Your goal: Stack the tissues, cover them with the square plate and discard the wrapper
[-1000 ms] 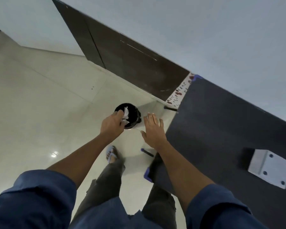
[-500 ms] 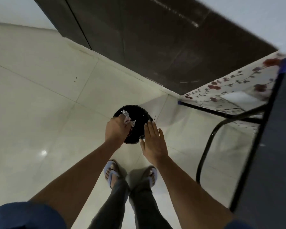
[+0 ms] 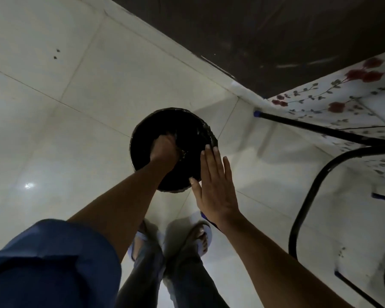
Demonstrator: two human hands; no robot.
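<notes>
Wrapper unseen; left hand point(image 3: 165, 147) inside bin point(image 3: 142, 138)

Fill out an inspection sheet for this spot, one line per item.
Surface: pale tiled floor.
Job's things: black bin on the floor; wrapper not visible.
Clutter: nothing seen.
Grippers: left hand down inside the bin, grip unclear; right hand open and flat, over the bin's rim.
Cables: nothing seen.
Surroundings: dark wall panel, floral cloth, black metal table legs, sandalled feet.
</notes>
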